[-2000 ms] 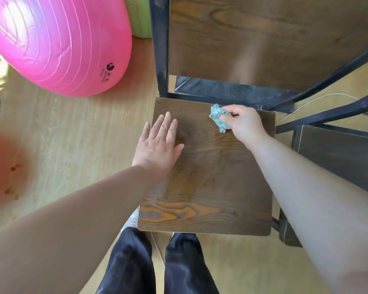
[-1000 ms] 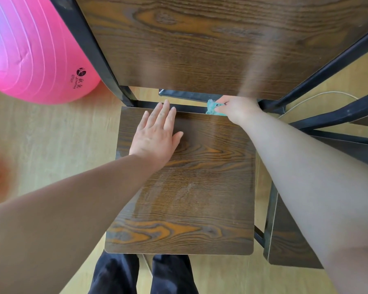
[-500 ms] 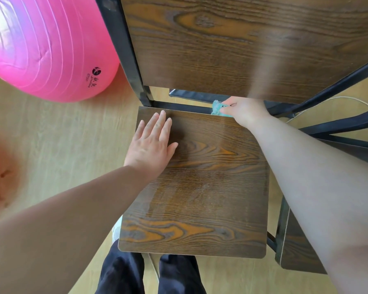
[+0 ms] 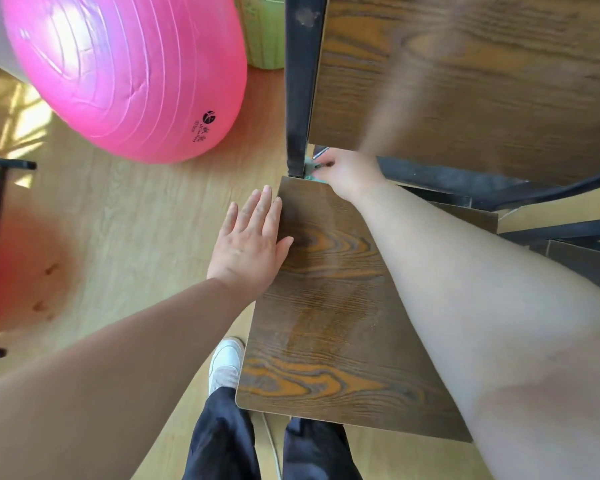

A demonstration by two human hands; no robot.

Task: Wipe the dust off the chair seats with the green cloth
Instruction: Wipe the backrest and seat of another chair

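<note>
Where the seat meets its frame, just above centre of the frame, the green cloth [image 4: 311, 170] shows only as a small teal scrap, wedged against the foot of the black metal post [image 4: 298, 81] at the far left corner of the chair seat [image 4: 326, 323]. The right hand [image 4: 347, 171] grips it, fingers curled round the wad so that most of the fabric is hidden. The left hand [image 4: 250, 244] lies flat with straight fingers on the seat's left edge, partly overhanging it, holding nothing.

Bunched this tightly, the cloth probably touches the board with very little of its surface, so dust in the corner may be pushed into the joint instead of lifted. Soft fabric could also catch on the post's hard edge. The overhanging left hand might slip off if weight goes on it.

The seat is a flat, rounded-corner board with glossy dark wood grain and orange streaks; the backrest [image 4: 465, 81] matches it. At right a second seat [image 4: 582, 268] stands just beside. Pale, smooth floor [image 4: 136, 220] lies beneath, with a shiny ribbed pink ball [image 4: 129, 71] at upper left.
</note>
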